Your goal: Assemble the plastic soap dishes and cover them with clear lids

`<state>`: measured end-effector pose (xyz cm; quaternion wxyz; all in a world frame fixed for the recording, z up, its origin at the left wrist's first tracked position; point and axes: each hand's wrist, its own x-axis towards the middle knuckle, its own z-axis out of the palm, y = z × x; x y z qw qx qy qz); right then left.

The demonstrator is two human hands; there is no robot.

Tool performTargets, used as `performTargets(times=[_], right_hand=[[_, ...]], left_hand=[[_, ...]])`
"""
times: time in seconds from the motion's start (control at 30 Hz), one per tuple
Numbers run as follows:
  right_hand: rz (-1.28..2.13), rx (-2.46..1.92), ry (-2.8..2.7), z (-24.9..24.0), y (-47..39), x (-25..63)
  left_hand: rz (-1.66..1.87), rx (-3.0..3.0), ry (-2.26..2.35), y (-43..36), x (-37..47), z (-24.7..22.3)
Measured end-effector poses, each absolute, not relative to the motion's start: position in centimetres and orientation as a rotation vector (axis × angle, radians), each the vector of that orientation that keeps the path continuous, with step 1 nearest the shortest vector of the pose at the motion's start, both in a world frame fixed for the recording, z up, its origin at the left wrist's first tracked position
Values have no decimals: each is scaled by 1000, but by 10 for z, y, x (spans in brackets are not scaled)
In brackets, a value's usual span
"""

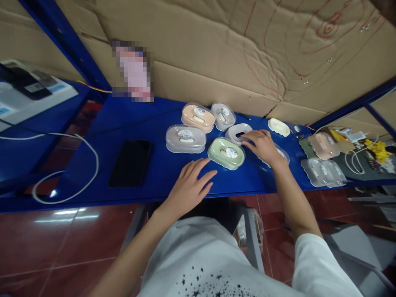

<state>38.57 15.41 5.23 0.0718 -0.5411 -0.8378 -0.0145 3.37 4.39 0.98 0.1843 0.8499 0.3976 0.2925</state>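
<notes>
1. Pale green oval plastic soap box with clear lid (pixel 226 153) lies flat on the blue counter (pixel 148 123), mid-frame, between the two hands.
2. Left hand (pixel 188 187) at 7 o'clock of the green box: palm down on the counter, fingers spread and released, fingertips just beside the box's near edge; contact with the box cannot be told.
3. Right hand (pixel 262 146) at 3 o'clock of the green box: palm down, fingers loosely extended, grasping nothing; fingertips rest at the white oval soap box base with a dark slot (pixel 238 133).
4. A clear lid (pixel 282 153) lies partly hidden under the right hand.
5. At 10 o'clock of the green box: grey oval lidded soap box (pixel 185 139). At 11 o'clock: peach oval lidded soap box (pixel 198 117). At 12 o'clock: second grey lidded box (pixel 223 116).
6. At 2 o'clock, well apart: cream oval tray (pixel 279 126).
7. At 9 o'clock, well apart: black phone, screen dark (pixel 130 162), and beyond it a looped white cable (pixel 93 159).
</notes>
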Motion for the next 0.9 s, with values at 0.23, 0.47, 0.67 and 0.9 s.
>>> performTargets(times=[0.23, 0.47, 0.67, 0.9], right_hand=[[-207, -1649, -2401, 54, 144, 384], [-473, -1504, -2115, 88, 80, 386], [-215, -1154, -2501, 75, 36, 338], [-211, -1440, -2358, 65, 48, 361]], left_hand=[[708, 2702, 1209, 65, 87, 22], [821, 2456, 1085, 84, 134, 21], [1151, 2402, 1080, 59, 101, 24], [980, 2470, 1220, 30, 26, 1]])
